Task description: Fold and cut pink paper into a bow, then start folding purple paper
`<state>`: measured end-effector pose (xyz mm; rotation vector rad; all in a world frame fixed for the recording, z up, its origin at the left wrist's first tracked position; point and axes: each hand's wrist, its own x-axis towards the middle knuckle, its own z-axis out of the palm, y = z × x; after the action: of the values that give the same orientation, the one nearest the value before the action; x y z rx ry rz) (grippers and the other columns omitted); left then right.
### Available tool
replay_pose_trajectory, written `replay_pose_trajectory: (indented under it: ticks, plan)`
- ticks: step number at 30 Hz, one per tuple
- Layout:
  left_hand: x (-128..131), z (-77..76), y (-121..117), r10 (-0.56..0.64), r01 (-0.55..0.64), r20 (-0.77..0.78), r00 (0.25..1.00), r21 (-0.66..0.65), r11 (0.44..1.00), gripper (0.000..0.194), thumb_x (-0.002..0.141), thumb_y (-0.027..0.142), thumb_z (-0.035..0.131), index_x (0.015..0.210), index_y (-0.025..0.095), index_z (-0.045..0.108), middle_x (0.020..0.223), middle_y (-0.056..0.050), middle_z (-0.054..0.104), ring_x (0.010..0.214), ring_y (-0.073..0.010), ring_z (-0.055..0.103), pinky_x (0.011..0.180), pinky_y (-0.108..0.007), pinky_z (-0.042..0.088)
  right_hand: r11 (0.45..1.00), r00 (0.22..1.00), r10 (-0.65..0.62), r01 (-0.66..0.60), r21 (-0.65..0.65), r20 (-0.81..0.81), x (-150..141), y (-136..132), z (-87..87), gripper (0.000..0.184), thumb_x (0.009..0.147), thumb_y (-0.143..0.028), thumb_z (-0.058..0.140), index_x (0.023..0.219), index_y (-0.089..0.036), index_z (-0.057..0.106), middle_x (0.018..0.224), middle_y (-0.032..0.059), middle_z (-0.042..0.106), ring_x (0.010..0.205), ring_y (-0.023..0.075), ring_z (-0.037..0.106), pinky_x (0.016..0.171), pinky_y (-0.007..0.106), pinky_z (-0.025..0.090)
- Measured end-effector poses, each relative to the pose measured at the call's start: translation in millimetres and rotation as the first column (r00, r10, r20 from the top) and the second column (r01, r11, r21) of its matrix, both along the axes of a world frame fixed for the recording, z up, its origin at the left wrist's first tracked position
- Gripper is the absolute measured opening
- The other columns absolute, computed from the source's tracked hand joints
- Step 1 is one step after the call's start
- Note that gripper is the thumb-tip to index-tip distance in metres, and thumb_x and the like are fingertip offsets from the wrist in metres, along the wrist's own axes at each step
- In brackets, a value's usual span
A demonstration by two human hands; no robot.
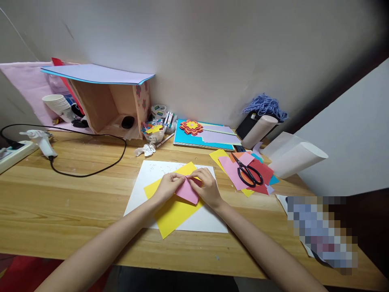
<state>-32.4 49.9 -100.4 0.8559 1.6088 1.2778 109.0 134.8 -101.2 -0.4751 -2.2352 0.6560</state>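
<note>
Between my two hands is a small piece of pink paper (187, 192), seemingly folded, with its top corner pinched. My left hand (169, 185) grips its upper left side with thumb and forefinger. On the upper right, the thumb and fingers of my right hand (207, 187) close on the same paper. Both sets of fingertips nearly meet at the top corner and partly hide it. Beneath lies a yellow sheet (174, 217), turned at an angle on a larger white sheet (138, 194).
Black-handled scissors (249, 174) rest on coloured paper scraps (229, 172) at right. A layered paper flower (191, 126) lies on a blue sheet stack (188, 140) behind. At left are a glue gun (42, 142) with its looping cord, a power strip (18, 156) and an open box (109, 101).
</note>
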Motion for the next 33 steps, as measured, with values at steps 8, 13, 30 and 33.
replay_pose_trajectory:
  ticks: [8, 13, 30, 33]
  plan:
    - [0.7, 8.9, -1.1, 0.008, -0.007, 0.044, 0.999, -0.027, 1.000, 0.027, 0.067, 0.038, 0.062, 0.072, 0.011, 0.063, 0.068, -0.002, 0.060, 0.063, -0.0127, 0.050, 0.057, -0.022, 0.033, 0.930, 0.998, 0.038, -0.056, 0.364, 0.057, 0.5, 3.3, -1.2, 0.010, 0.083, -0.014, 0.051, 0.087, -0.016, 0.060, 0.082, 0.0078, 0.063, 0.078, 0.0189, 0.051, 0.069, 0.032, 0.046]
    - [0.2, 7.0, -1.9, -0.007, 0.008, 0.083, 0.997, -0.001, 1.000, 0.030, 0.066, 0.039, 0.063, 0.074, 0.011, 0.065, 0.070, -0.004, 0.063, 0.065, -0.0144, 0.052, 0.059, -0.023, 0.035, 0.838, 0.991, 0.025, -0.092, 0.539, 0.131, -0.1, 5.4, -1.2, 0.015, 0.086, -0.013, 0.045, 0.087, -0.014, 0.060, 0.084, 0.0096, 0.063, 0.078, 0.0197, 0.051, 0.071, 0.033, 0.046]
    - [-1.7, 12.1, -3.0, -0.042, 0.062, -0.118, 0.992, 0.175, 0.983, 0.030, 0.073, 0.044, 0.059, 0.079, 0.014, 0.060, 0.077, -0.006, 0.067, 0.068, -0.0168, 0.059, 0.058, -0.024, 0.041, 0.724, 0.995, 0.082, -0.021, -0.690, 0.056, 4.4, 7.5, 6.4, 0.029, 0.077, -0.043, 0.056, 0.085, -0.015, 0.060, 0.085, 0.0049, 0.062, 0.079, 0.0165, 0.057, 0.069, 0.028, 0.045]
    - [-0.8, 16.7, -6.0, -0.045, 0.090, -0.209, 0.977, 0.210, 0.974, 0.027, 0.075, 0.041, 0.057, 0.079, 0.015, 0.063, 0.081, -0.007, 0.067, 0.074, -0.0180, 0.060, 0.064, -0.026, 0.042, 0.629, 0.983, 0.160, -0.030, -0.777, 0.091, 5.2, 8.2, 5.1, 0.033, 0.072, -0.047, 0.060, 0.075, -0.014, 0.061, 0.073, 0.0022, 0.060, 0.069, 0.0140, 0.055, 0.063, 0.025, 0.042]
